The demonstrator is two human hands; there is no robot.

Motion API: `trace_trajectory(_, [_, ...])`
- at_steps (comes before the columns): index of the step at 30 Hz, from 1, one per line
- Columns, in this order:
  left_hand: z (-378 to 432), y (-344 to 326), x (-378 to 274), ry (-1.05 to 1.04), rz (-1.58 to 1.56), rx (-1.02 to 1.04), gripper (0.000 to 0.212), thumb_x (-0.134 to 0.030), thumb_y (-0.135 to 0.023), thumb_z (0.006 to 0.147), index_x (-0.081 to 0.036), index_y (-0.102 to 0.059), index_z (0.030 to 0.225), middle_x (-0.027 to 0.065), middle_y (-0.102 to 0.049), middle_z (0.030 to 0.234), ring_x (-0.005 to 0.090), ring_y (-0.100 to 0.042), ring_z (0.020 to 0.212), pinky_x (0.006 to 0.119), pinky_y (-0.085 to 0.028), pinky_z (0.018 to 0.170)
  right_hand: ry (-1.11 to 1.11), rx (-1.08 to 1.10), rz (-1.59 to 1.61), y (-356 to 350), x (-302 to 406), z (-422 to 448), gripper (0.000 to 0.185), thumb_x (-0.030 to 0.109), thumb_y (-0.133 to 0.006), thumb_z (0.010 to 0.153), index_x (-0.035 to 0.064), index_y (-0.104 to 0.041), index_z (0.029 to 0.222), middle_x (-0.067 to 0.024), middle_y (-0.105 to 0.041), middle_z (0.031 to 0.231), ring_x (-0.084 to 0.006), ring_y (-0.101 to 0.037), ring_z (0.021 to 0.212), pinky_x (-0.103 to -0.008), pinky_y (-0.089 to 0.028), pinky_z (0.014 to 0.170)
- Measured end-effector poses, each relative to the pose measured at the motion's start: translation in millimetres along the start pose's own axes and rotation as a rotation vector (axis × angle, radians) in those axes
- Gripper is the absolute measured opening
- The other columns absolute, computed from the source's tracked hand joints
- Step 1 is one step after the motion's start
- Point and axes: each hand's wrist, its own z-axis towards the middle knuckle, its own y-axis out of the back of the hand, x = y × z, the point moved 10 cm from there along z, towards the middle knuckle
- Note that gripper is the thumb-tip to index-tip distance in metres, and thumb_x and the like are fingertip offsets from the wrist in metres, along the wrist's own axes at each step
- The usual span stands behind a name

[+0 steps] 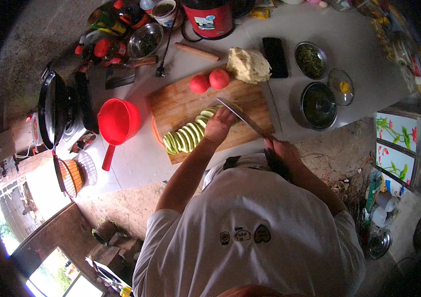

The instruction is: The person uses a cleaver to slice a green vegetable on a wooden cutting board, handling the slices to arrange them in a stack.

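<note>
On a wooden cutting board (247, 96) lies a row of thin pale-green vegetable slices (184, 138), fanned toward the left. My left hand (217, 125) rests with its fingers on the right part of the row, beside the knife blade. My right hand (284, 151) grips the handle of a kitchen knife (241, 114), whose blade slants up to the left across the board. Some of the green vegetable shows beyond the blade, partly hidden. Two red tomatoes (209, 81) sit at the board's back edge, next to a lump of dough-like pale food (248, 65).
A red plastic ladle (118, 122) stands left of the board. Behind it lie a cleaver (120, 77) and a wooden stick (197, 51). A black phone (274, 57), a bowl of chopped greens (310, 60) and a lidded pot (319, 106) are at the right. A red cooker (210, 20) stands behind.
</note>
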Motion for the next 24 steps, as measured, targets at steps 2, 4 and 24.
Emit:
trace_trajectory(2, [1.1,1.1,-1.5,0.006,-0.018,0.008,0.040,-0.002,-0.049,0.068,-0.009,-0.052,0.107,0.0130,-0.050,0.111,0.0310,-0.047,0.106,0.038,-0.049,0.079,0.060,-0.081,-0.039,-8.7,-8.6,24.4,0.035,0.034,-0.036,0.092,0.0078,-0.052,0.107,-0.0223,-0.059,0.089,-0.0382,-0.059,0.082,-0.0462,-0.045,0.074])
trace_trajectory(4, [2.6,-2.2,1.8,0.045,-0.021,0.050,0.040,-0.002,-0.049,0.067,-0.009,-0.052,0.107,0.0130,-0.050,0.109,0.0309,-0.047,0.106,0.038,-0.049,0.079,0.136,-0.217,-0.069,-24.5,-22.8,50.0,0.035,0.036,-0.038,0.091,0.0073,-0.052,0.106,-0.0207,-0.059,0.080,-0.0370,-0.058,0.072,-0.0467,-0.044,0.064])
trace_trajectory(24, [-1.4,-2.5,4.0,0.041,0.002,0.008,0.039,-0.008,-0.050,0.071,-0.009,-0.054,0.109,0.0088,-0.050,0.115,0.0268,-0.045,0.110,0.035,-0.044,0.088,0.097,-0.128,0.017,-1.8,-0.3,11.9,0.041,0.037,-0.035,0.092,0.0015,-0.055,0.091,-0.0239,-0.059,0.083,-0.0399,-0.058,0.079,-0.0472,-0.043,0.070])
